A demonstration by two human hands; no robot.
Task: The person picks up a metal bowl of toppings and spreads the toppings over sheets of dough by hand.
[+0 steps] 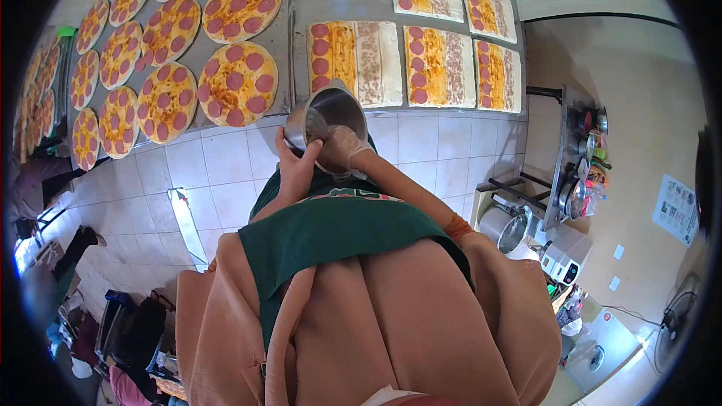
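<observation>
A deep steel pot (347, 114) is tilted at my waist, against the near edge of the table. My left hand (295, 171) holds its left side, thumb and fingers closed on the metal. My right hand (343, 149), in a clear plastic glove, reaches in over the near rim; its fingertips and whatever they touch are hidden. Just beyond the pot lies a rectangular dough sheet (353, 60) with sausage slices, sauce and a strip of minced topping. Round pizzas with sausage slices, such as this pizza (238, 84), cover the left part of the table.
More rectangular sheets, including this dough sheet (440, 66), lie at the right on the metal table (295, 30). A side rack (556, 158) with pans stands at the right, above a mixer (564, 256). Other people are at the left edge. A fan (675, 323) stands lower right.
</observation>
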